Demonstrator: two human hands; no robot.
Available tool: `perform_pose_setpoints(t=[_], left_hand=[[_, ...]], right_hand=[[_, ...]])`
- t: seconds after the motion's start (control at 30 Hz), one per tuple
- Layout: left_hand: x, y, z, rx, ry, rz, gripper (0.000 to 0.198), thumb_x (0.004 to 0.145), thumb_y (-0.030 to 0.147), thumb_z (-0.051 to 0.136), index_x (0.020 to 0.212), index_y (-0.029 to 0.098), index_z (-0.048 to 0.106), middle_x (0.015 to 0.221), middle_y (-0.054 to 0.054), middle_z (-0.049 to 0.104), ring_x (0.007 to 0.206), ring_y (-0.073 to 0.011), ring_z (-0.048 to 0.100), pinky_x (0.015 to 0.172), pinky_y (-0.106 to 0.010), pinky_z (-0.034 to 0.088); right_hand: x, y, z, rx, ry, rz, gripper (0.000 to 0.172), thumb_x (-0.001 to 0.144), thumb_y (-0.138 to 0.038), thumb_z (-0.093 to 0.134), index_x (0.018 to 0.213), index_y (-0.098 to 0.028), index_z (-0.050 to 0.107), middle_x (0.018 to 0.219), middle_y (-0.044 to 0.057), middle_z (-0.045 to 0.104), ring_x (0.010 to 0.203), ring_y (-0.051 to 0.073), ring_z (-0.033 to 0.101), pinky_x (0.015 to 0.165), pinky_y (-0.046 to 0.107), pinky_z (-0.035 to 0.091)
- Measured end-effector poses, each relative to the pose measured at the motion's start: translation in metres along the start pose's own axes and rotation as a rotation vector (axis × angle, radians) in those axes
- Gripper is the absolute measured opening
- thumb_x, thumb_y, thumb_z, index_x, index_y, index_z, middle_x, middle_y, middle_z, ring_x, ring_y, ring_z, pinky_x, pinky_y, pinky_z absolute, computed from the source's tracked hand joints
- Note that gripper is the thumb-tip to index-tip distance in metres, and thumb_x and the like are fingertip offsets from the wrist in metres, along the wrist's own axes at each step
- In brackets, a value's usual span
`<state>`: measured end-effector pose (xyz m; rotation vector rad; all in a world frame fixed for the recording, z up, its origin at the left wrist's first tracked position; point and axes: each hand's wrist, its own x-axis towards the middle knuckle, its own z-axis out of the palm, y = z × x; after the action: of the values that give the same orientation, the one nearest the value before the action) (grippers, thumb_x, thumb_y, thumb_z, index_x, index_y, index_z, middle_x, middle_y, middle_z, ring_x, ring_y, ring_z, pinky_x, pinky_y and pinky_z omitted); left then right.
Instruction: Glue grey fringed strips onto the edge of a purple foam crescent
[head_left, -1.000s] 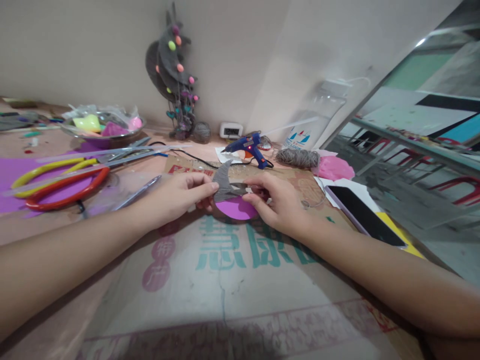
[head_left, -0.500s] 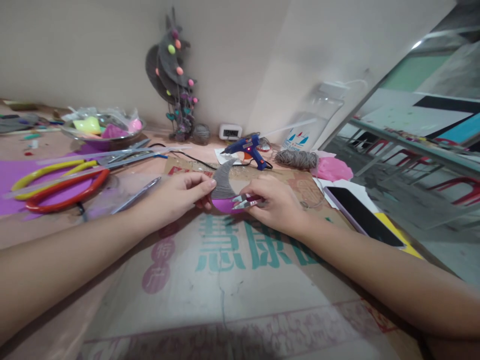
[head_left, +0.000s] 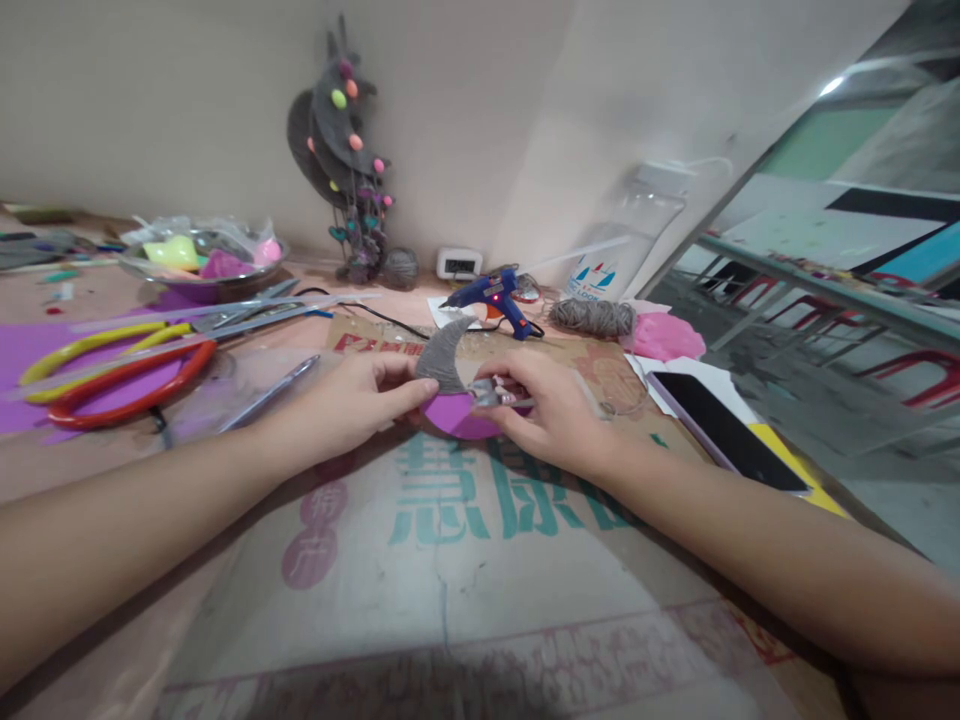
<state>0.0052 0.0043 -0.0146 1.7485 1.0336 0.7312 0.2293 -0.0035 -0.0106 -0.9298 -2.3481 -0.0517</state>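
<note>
My left hand (head_left: 386, 390) pinches a crescent (head_left: 440, 356) covered in grey yarn between thumb and fingers. Below the grey part a bare purple piece (head_left: 457, 415) shows, curving toward my right hand. My right hand (head_left: 547, 405) is closed around small silver scissors (head_left: 491, 392); their short blades are at the crescent's right edge and the handles are mostly hidden by my fingers. Both hands are just above a printed cardboard sheet (head_left: 450, 600). Just beyond them lies a blue glue gun (head_left: 495, 295) with a red light lit.
Large scissors (head_left: 135, 375) with red and yellow handles and a pen (head_left: 270, 393) lie left. A metal bowl (head_left: 202, 285) stands behind them. Grey yarn (head_left: 592, 318), pink material (head_left: 667, 336), a clear jug (head_left: 630, 235) and a phone (head_left: 727, 430) are right. A decorated moon hanging (head_left: 337, 140) is at the wall.
The crescent has tilted slightly and shifted left, and more of the purple piece shows beneath it. The scissors' blades look closer together than before.
</note>
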Motion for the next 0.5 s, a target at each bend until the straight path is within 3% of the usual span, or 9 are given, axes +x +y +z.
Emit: perform_pose_setpoints(t=[0.1,0.33,0.5], left_hand=[[0.0,-0.0001,-0.0003,0.032,0.003,0.007,0.027,0.084,0.038,0.053,0.068,0.017,0.057,0.062,0.004,0.054,0.057,-0.0088,0.048,0.053,-0.02,0.035],[-0.0004,0.0021,-0.0002,-0.023,-0.007,0.003,0.024,0.082,0.037,0.057,0.069,0.016,0.06,0.062,0.004,0.057,0.058,-0.0081,0.051,0.055,-0.019,0.038],[-0.0004,0.0014,-0.0001,-0.081,-0.061,-0.015,0.018,0.077,0.034,0.064,0.074,0.017,0.062,0.067,0.003,0.06,0.062,-0.0089,0.053,0.057,-0.019,0.04]], right_hand=[[-0.0007,-0.0012,-0.001,-0.016,0.035,0.0,0.032,0.089,-0.04,0.051,0.102,-0.012,0.058,0.088,0.008,0.063,0.075,0.017,0.055,0.068,0.028,0.042],[-0.0002,-0.0024,-0.0004,-0.145,-0.004,-0.072,0.035,0.094,-0.038,0.043,0.106,-0.01,0.06,0.088,0.01,0.066,0.083,0.02,0.06,0.075,0.031,0.045],[0.001,-0.0009,0.0,-0.167,-0.017,0.013,0.031,0.092,-0.034,0.048,0.107,-0.011,0.061,0.092,0.009,0.068,0.085,0.02,0.061,0.075,0.031,0.047]])
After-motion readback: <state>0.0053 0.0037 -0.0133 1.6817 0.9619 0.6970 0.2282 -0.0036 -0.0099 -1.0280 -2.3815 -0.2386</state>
